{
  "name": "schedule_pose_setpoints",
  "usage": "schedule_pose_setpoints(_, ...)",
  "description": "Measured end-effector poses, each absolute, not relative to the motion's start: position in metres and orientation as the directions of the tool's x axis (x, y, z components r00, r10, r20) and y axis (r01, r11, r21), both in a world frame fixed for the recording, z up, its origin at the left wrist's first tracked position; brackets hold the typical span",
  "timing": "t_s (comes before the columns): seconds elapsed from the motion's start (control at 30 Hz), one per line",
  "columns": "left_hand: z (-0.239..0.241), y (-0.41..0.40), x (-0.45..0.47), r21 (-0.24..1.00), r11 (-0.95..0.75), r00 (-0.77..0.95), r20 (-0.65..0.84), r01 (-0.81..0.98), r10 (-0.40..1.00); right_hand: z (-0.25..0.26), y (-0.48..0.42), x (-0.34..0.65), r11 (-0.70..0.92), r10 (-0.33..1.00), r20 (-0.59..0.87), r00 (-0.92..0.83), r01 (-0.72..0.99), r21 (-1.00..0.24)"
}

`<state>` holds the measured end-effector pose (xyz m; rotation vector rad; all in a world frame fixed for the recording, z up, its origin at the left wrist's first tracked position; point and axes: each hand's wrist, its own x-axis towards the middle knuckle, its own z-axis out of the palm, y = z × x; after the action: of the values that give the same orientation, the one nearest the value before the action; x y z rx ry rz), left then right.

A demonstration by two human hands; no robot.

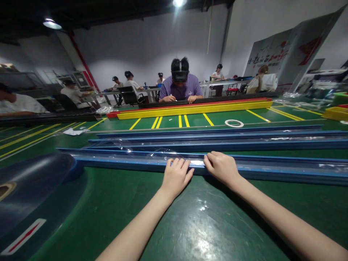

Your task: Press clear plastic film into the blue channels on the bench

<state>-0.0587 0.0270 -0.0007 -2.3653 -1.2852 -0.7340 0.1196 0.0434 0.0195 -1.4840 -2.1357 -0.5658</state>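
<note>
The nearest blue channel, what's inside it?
Between the left hand and right hand, a white patch shows; clear film lies to the left. Whatever the hands cover can't be seen.

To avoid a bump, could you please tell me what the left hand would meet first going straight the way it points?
The left hand would probably meet the nearest blue channel first, at its far rim; the next blue channel lies beyond. Depth is hard to judge here.

Unreadable characters [272, 57] on banner [292, 54]; red-marked white label [23, 237]
</note>
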Motion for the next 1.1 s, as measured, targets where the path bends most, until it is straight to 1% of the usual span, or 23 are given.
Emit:
schedule_pose_setpoints(0.3, 0.0, 0.026, -0.058, -0.046, -0.529, 0.449, 0.593, 0.847, 0.668, 0.014, 0.043, 0.124, 0.376, 0.643, 0.672, -0.368, 0.916, 0.141)
schedule_pose_setpoints(0.4, 0.0, 0.026, -0.058, -0.045, -0.528, 0.448, 0.591, 0.848, 0.671, 0.012, 0.044, 0.124, 0.368, 0.62, 0.691, -0.372, 0.916, 0.163)
schedule_pose_setpoints(0.6, -0.001, 0.027, -0.058, -0.043, -0.523, 0.444, 0.589, 0.851, 0.675, 0.011, 0.046, 0.123, 0.339, 0.64, 0.684, -0.35, 0.928, 0.157)
schedule_pose_setpoints(0.8, 0.0, 0.026, -0.058, -0.01, -0.51, 0.401, 0.632, 0.86, 0.664, 0.013, 0.047, 0.126, 0.339, 0.659, 0.677, -0.328, 0.933, 0.121)
schedule_pose_setpoints(1.1, -0.001, 0.026, -0.06, 0.024, -0.497, 0.363, 0.653, 0.867, 0.664, 0.013, 0.051, 0.131, 0.437, 0.575, 0.706, -0.413, 0.885, 0.162)
